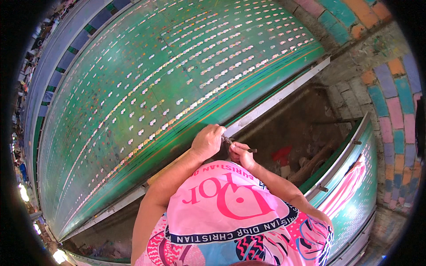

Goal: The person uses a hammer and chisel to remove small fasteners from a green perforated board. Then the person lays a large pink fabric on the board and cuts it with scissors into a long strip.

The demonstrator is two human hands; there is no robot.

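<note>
My left hand (pixel 207 141) is closed at the near edge of a long green table (pixel 133 84), its fingers bent beside the pale metal rail (pixel 279 96). What those fingers grip, if anything, is hidden. Just right of it and slightly lower, my right hand (pixel 242 155) is closed around a short dark metal rod (pixel 251 150). One end of the rod sticks out past the fingers to the right. Its other end reaches toward my left hand, at the end of the rail. Rows of small pale printed motifs cover the green surface.
A second green table with a metal rail (pixel 339 162) stands at the lower right, short pegs on its rail. Between the tables a dark gap holds a red scrap (pixel 281 154) and other clutter. A brick wall painted in several colours (pixel 395 106) rises on the right.
</note>
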